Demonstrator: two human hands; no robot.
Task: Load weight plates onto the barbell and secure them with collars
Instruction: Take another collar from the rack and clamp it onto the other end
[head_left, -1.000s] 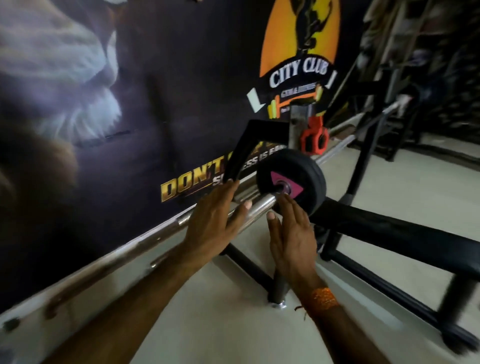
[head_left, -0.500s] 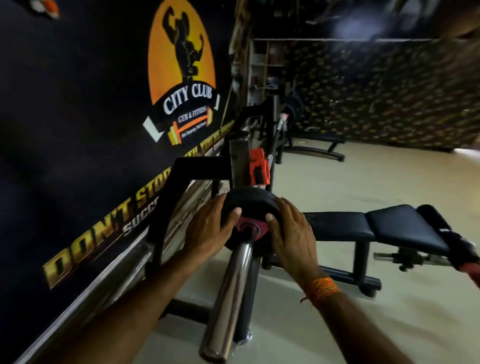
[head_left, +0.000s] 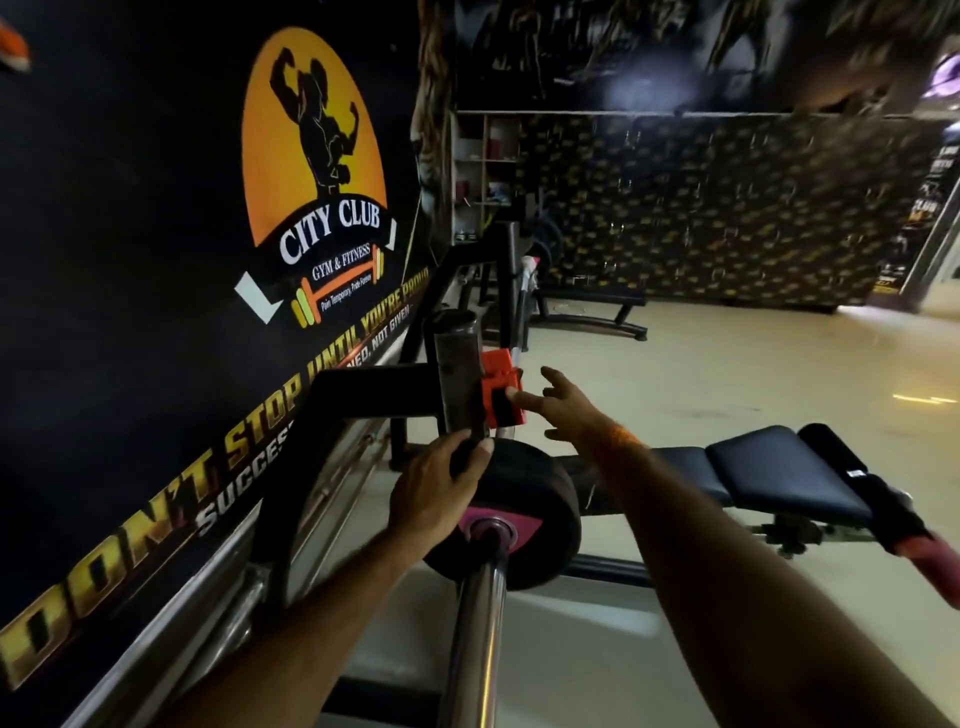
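A black weight plate (head_left: 524, 499) with a pink hub sits on the chrome barbell sleeve (head_left: 475, 634), which points toward me. My left hand (head_left: 436, 493) grips the plate's upper left rim, thumb over the top edge. A red collar (head_left: 501, 387) hangs on the rack upright (head_left: 454, 374) just above the plate. My right hand (head_left: 563, 408) is stretched out to it, fingers spread, with the fingertips touching the collar's right side. An orange thread band circles my right wrist.
A dark wall with a gym logo (head_left: 317, 171) runs close along the left. The black padded bench (head_left: 758, 467) lies to the right behind the plate, with a red-tipped handle (head_left: 930, 561) at its end. Another bench (head_left: 592, 306) stands further back on pale floor.
My right hand has left the plate and risen to the red collar. My left hand stays on the plate's rim. The view has come closer to the bar end.
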